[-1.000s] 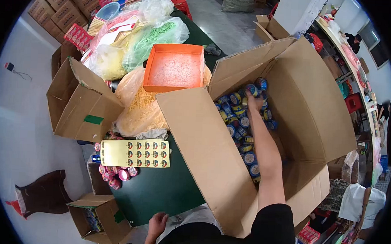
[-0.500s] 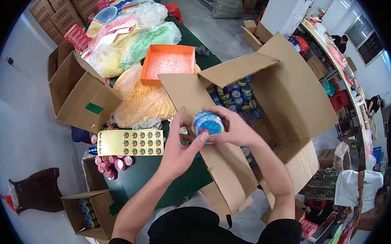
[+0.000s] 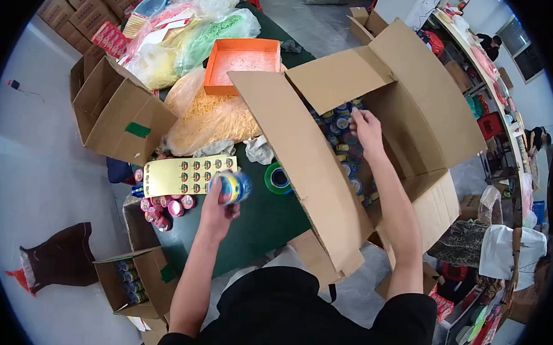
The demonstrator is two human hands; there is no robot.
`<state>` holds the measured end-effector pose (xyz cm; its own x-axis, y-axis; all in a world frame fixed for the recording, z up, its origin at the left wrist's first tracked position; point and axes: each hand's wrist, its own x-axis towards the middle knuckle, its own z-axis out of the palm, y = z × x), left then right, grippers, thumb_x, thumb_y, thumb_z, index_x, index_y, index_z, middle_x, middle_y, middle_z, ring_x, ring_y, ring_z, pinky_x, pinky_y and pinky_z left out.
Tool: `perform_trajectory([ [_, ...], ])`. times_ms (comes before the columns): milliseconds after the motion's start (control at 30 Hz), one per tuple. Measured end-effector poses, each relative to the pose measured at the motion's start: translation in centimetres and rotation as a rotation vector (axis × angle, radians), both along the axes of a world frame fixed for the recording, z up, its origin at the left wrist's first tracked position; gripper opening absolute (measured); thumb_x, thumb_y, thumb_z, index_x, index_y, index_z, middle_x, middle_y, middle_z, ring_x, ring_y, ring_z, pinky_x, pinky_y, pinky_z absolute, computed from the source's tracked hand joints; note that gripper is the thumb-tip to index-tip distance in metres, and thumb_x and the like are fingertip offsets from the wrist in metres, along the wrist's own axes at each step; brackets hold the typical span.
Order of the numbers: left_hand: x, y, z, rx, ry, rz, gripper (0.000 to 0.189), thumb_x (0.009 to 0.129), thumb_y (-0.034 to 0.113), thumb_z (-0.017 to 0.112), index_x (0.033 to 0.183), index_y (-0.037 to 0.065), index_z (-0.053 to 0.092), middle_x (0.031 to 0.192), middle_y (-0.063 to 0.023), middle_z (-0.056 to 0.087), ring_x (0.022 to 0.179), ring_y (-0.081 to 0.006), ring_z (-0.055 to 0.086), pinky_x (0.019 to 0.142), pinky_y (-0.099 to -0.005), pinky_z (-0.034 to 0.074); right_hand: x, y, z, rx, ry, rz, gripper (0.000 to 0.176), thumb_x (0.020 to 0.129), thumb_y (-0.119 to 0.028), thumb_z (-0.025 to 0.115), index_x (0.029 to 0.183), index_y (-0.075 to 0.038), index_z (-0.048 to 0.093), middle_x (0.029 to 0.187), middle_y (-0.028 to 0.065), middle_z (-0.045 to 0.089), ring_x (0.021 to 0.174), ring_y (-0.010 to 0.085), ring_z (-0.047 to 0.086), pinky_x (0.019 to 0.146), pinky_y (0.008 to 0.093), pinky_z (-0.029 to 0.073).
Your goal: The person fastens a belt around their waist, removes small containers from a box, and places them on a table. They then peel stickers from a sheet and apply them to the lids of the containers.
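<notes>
A small round blue tub (image 3: 235, 188) with yellow and red on it, slightly blurred, is gripped in my left hand (image 3: 216, 218). It hangs above the green table, beside a yellow sheet of round stickers (image 3: 165, 177). Over the large open carton (image 3: 424, 117) is my right hand (image 3: 368, 132), its fingers curled in a pinch. Whether anything is between those fingertips I cannot make out. Inside the carton, below that hand, lie many similar blue tubs (image 3: 341, 123), partly hidden by the flaps and my forearm.
Pink tubs (image 3: 175, 208) cluster by the sticker sheet. A green tape roll (image 3: 279, 178) lies near the carton flap. Farther back are an orange tray (image 3: 238, 63) and bags of shredded filler (image 3: 214, 123). A smaller box (image 3: 133, 280) at lower left holds blue tubs.
My hands have separated. The left carried the blue tub left toward the sticker sheet, while the right let go of it and moved up and right over the carton. The tape roll is now uncovered.
</notes>
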<state>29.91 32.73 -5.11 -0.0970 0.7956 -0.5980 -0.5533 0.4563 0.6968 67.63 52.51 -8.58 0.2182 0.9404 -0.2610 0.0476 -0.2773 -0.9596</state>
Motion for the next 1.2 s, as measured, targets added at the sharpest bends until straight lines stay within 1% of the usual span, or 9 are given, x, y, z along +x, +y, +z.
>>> perform_trajectory([
  [133,-4.6,-6.6,-11.8,-0.492,0.069,-0.062,0.053,0.098,0.062,0.061,0.109,0.011,0.066,0.087,0.001,0.065,0.064,-0.0119,0.055,0.054,-0.0275,0.041,1.3,3.5,-4.5,-0.319,0.259,-0.091,0.059,0.104,-0.05,0.053,0.15,-0.016,0.038,0.13,0.012,0.058,0.099,0.0253,0.064,0.091,0.0483,0.05],
  [233,-6.3,-13.5,-21.1,-0.515,-0.004,0.199,0.056,0.085,0.073,0.07,0.103,0.02,0.066,0.081,0.0018,0.062,0.07,-0.0132,0.056,0.057,-0.0263,0.041,-3.6,6.7,0.0,0.311,0.372,-0.12,0.05,0.109,-0.044,0.047,0.146,-0.011,0.045,0.13,0.0116,0.059,0.11,0.0209,0.06,0.092,0.0458,0.052],
  [333,-7.4,-18.7,-19.8,-0.618,0.041,0.113,0.048,0.088,0.069,0.069,0.099,0.022,0.062,0.088,0.0038,0.063,0.074,-0.0099,0.056,0.054,-0.0255,0.038,-8.1,10.8,4.7,0.923,-0.397,0.012,0.054,0.107,-0.039,0.051,0.15,-0.006,0.048,0.15,0.0231,0.05,0.138,0.038,0.048,0.116,0.0428,0.037],
  [433,-7.4,-20.1,-18.9,-0.652,0.079,0.239,0.051,0.089,0.07,0.068,0.097,0.02,0.06,0.079,0.0019,0.057,0.059,-0.0132,0.048,0.051,-0.0267,0.035,-11.6,17.0,2.2,0.713,-1.081,0.262,0.051,0.106,-0.048,0.044,0.144,-0.017,0.058,0.154,0.012,0.049,0.141,0.0348,0.047,0.12,0.063,0.024],
  [600,-7.5,-19.7,-17.9,-0.539,-0.001,0.355,0.049,0.092,0.066,0.067,0.097,0.018,0.059,0.078,0.0016,0.059,0.057,-0.0118,0.05,0.046,-0.0241,0.034,-14.0,21.6,-2.0,0.552,-1.332,0.397,0.074,0.105,-0.056,0.033,0.077,-0.006,0.081,0.08,0.0138,0.075,0.094,0.0299,0.066,0.099,0.0464,0.037],
  [733,-6.7,-18.1,-16.1,-0.449,-0.087,0.285,0.044,0.093,0.066,0.066,0.104,0.024,0.064,0.094,0.0049,0.066,0.078,-0.0084,0.06,0.058,-0.0229,0.045,-13.9,22.4,-2.7,0.567,-1.296,0.397,0.071,0.103,-0.054,0.034,0.076,-0.008,0.08,0.083,0.0125,0.075,0.097,0.0296,0.065,0.1,0.0459,0.037],
  [867,-6.0,-17.5,-17.4,-0.443,-0.092,0.306,0.046,0.093,0.066,0.065,0.105,0.022,0.064,0.094,0.0062,0.066,0.083,-0.0084,0.06,0.063,-0.0232,0.045,-9.8,22.8,-2.5,0.667,-0.804,0.586,0.052,0.103,-0.048,0.047,0.096,-0.005,0.078,0.099,0.0138,0.074,0.102,0.0346,0.065,0.106,0.0465,0.039],
  [967,-5.1,-16.3,-17.6,-0.468,-0.067,0.258,0.043,0.096,0.062,0.065,0.106,0.02,0.061,0.091,0.0035,0.065,0.074,-0.0103,0.059,0.06,-0.0243,0.044,-5.9,19.5,-2.8,0.874,-0.534,-0.04,0.03,0.102,-0.026,0.058,0.11,0.0,0.07,0.109,0.0221,0.069,0.107,0.0389,0.063,0.095,0.044,0.05],
  [1200,-6.5,-17.7,-25.2,-0.716,0.055,0.24,0.04,0.093,0.056,0.073,0.111,0.023,0.057,0.089,0.0014,0.062,0.077,-0.0132,0.058,0.058,-0.0282,0.042,-1.8,14.9,-17.3,0.006,-0.74,0.147,0.078,0.088,-0.057,0.071,0.153,-0.024,0.042,0.143,0.0283,0.054,0.127,0.0437,0.057,0.104,0.05,0.048],
])
